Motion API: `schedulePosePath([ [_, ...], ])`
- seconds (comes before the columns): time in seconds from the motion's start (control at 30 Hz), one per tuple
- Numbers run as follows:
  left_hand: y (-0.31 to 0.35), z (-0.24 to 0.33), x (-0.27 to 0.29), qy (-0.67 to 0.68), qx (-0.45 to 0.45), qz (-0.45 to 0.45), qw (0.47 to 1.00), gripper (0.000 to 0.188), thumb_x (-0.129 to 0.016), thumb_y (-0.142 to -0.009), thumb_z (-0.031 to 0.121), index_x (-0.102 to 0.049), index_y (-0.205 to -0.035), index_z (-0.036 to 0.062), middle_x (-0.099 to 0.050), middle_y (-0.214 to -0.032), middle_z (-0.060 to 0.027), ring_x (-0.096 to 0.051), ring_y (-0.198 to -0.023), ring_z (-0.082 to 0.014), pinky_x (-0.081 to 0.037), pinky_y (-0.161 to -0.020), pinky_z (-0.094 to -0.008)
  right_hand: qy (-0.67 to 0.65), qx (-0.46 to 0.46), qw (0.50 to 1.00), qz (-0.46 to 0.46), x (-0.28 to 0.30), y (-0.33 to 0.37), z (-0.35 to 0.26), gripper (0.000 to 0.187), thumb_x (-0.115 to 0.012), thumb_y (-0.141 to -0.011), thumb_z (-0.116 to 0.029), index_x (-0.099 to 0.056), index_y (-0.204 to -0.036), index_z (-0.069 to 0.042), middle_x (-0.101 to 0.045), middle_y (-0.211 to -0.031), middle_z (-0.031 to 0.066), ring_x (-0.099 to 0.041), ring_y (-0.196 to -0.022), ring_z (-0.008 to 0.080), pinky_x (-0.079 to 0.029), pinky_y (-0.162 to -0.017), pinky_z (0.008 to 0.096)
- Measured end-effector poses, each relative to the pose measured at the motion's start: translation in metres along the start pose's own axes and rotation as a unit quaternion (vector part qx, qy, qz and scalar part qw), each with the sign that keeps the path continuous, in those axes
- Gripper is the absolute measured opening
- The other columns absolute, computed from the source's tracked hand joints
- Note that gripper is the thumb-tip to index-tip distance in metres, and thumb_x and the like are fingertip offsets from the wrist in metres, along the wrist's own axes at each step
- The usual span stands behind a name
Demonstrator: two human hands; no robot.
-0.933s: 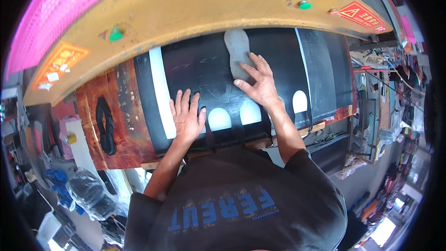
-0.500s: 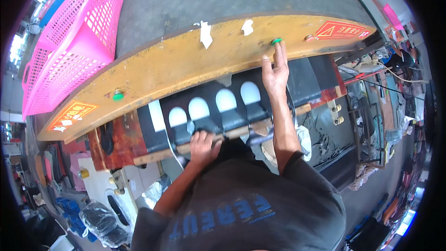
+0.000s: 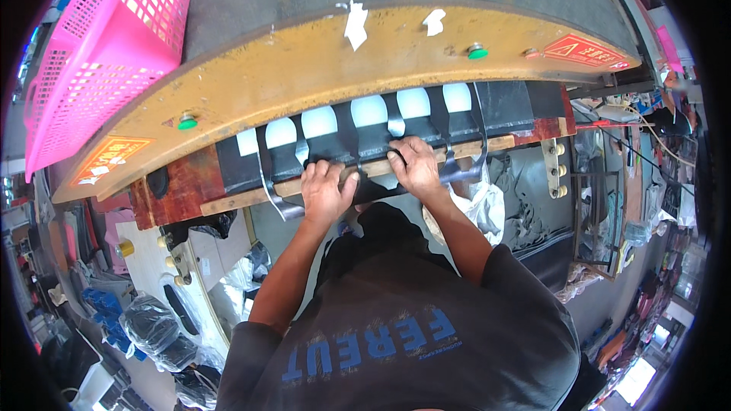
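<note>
A black sheet with rounded cut-outs lies under the yellow beam of a press, and white rounded shapes show through it. Thin black strips between the openings stand partly lifted and curl. Along the front runs a wooden bar. My left hand has its fingers bent over the sheet's near edge at this bar, thumb beside them. To its right, my right hand grips the same edge, fingers curled on top. The sheet's edge is partly hidden beneath both hands.
Ahead spans the yellow press beam with green buttons and red warning labels. A pink basket stands on the grey top at left. Below the bar at right hangs a whitish bag. Plastic-wrapped bundles lie at lower left.
My right hand has come down from the green button to the sheet's near edge. Strips of the black sheet now stand lifted, and more white shapes show. The view has shifted slightly.
</note>
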State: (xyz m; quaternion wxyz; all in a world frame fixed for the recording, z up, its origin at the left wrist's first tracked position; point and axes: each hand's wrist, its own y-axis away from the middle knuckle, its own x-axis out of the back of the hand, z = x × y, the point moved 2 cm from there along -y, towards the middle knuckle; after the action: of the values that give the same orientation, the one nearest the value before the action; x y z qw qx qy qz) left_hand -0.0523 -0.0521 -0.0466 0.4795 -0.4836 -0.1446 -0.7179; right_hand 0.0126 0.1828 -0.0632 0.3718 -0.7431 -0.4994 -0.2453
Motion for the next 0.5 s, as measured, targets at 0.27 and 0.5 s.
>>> schedulePosePath([
  [0.27,0.015,0.001,-0.006,0.009,0.021,-0.015,1.000,0.035,-0.079,-0.088,0.039,-0.080,-0.103,0.0068,-0.067,-0.103,-0.0100,-0.060,-0.100,-0.0321,-0.048,-0.091,-0.0454,0.006,-0.046,0.999,-0.012,0.000,0.017,-0.004,0.039,-0.073,-0.096,-0.020,-0.069,-0.132,-0.004,-0.067,-0.109,0.0199,-0.066,-0.102,0.0422,-0.054,-0.091,0.0508],
  [0.5,0.078,0.032,0.015,0.137,0.074,-0.034,0.987,0.020,-0.077,-0.095,0.022,-0.075,-0.093,0.0025,-0.067,-0.092,-0.0131,-0.063,-0.089,-0.0344,-0.052,-0.084,-0.0450,-0.001,-0.090,0.996,0.014,0.050,0.026,-0.032,0.044,-0.077,-0.092,-0.025,-0.072,-0.130,-0.005,-0.067,-0.128,0.0221,-0.063,-0.120,0.0404,-0.052,-0.105,0.0471],
])
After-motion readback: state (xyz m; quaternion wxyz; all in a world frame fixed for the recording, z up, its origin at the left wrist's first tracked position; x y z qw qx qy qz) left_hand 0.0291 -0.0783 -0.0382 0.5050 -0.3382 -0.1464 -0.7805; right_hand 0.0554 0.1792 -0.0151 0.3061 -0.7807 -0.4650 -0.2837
